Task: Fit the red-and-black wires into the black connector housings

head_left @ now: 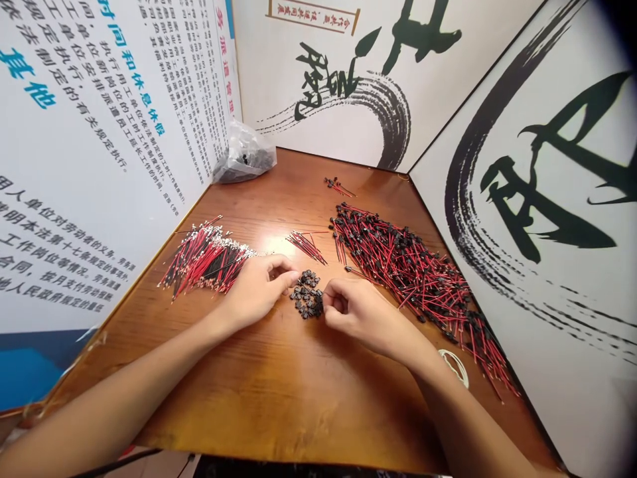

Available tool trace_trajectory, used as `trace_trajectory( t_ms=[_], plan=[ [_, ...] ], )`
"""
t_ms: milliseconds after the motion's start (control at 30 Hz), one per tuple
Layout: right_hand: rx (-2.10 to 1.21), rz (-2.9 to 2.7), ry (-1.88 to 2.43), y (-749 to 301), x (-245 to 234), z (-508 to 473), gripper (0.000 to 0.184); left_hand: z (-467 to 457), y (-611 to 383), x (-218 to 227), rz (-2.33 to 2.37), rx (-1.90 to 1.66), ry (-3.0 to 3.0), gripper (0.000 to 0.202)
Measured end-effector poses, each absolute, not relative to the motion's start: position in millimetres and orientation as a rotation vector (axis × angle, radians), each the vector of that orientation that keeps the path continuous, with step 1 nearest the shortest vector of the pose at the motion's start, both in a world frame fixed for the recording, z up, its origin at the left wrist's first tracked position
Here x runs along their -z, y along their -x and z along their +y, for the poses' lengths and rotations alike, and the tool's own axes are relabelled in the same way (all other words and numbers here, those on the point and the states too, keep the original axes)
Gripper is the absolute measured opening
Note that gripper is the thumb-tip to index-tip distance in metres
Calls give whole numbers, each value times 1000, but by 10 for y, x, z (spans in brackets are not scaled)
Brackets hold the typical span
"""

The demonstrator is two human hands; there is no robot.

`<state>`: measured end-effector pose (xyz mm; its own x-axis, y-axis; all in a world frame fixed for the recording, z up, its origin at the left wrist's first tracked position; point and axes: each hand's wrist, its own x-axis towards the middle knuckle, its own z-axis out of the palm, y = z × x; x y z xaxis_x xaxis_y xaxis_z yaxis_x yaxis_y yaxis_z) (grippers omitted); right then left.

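Note:
A small heap of black plastic connector housings (307, 302) lies on the table between my two hands. To its left is my left hand (259, 285), thumb and index finger pinched together at the heap's upper edge; anything between the tips is too small to make out. My right hand (361, 309) is curled at the heap's right side, its fingertips closed against the black pieces, and what they grip is hidden. Behind my left hand spreads a pile of loose red and black wires (204, 259) with pale ends. A smaller bunch of red wires (307, 247) lies just beyond the heap.
Red wires with black housings (403, 265) form a long pile along the right panel. A few more wires (339, 187) lie at the back. A clear plastic bag (246, 156) stands in the far left corner. A pale cord loop (455, 368) lies beside my right forearm. Printed panels enclose the table.

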<state>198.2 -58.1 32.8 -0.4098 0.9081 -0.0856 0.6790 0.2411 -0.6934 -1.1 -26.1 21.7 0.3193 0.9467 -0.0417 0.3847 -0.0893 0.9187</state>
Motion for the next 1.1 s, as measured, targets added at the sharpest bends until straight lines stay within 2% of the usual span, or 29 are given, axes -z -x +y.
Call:
trace_trajectory(
  t_ms=[200,267,333,500,600,767,867,967,1100],
  plan=[
    [-1174,-1956,1122,-2000,-319,-560,9,-268,9,-226,1046,-774,-1235,21],
    [-1094,-1820,1032,-1947,-248,-561,2,-293,-2,-241,974,-792,-1083,24],
    [-989,-1750,958,-1879,-160,-572,12,-334,-23,-242,929,-775,-971,26],
    [-679,-1809,846,-1784,-33,-606,9,-436,-91,-172,876,-741,-895,26],
    [-677,-1752,914,-1797,-16,-610,7,-433,-93,-166,909,-722,-941,26],
    [-682,-1721,975,-1823,-34,-611,6,-334,-13,-297,1036,-675,-1202,20],
    [-652,-1716,967,-1836,-71,-612,6,-273,53,-312,1256,-717,-1682,12],
    [-637,-1733,973,-1857,-87,-608,7,-232,105,-202,1313,-714,-2226,17],
    [-616,-1788,978,-1891,-60,-592,7,-213,122,-22,1317,-531,-2420,15]
  ],
)
